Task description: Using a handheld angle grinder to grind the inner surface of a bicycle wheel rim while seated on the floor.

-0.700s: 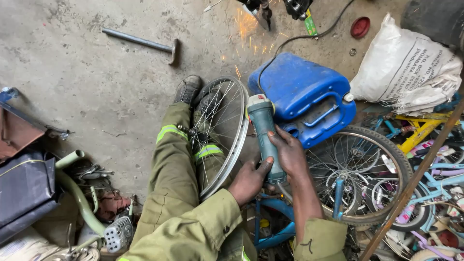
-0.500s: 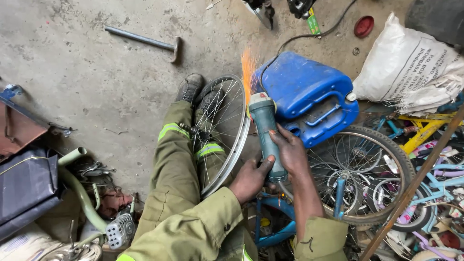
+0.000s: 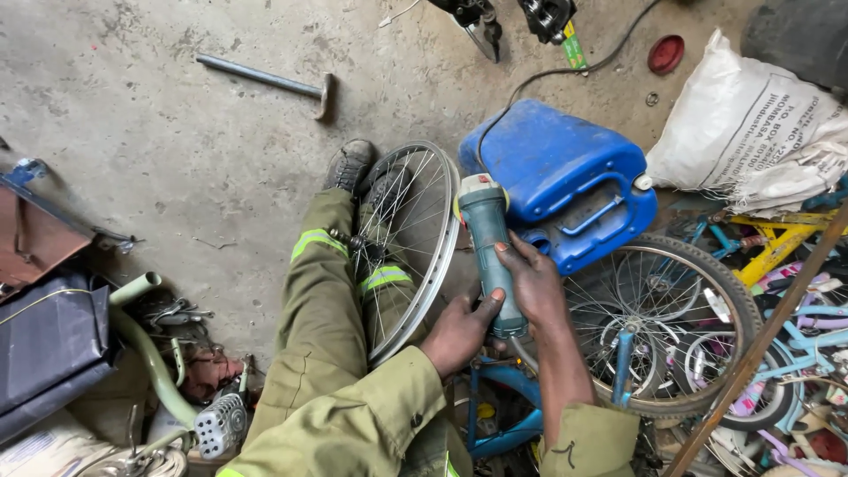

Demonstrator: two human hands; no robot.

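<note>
Grey concrete floor [image 3: 177, 177] is spreading under a seated person's olive-trousered legs. Beside them a blue jerrycan [image 3: 556, 177] is lying, and a bare bicycle rim [image 3: 415, 256] is leaning across the shins. Both the right hand [image 3: 534, 283] and the left hand [image 3: 459, 331] are gripping a green angle grinder [image 3: 488, 238], fingers closed around its body, its head meeting the rim.

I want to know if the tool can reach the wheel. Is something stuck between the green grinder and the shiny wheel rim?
Nothing visible stands between them. Both hands, left hand and right hand, grip the green grinder, and its head sits right at the bare wheel rim. The blue jerrycan lies on the other side, away from the rim.
</note>
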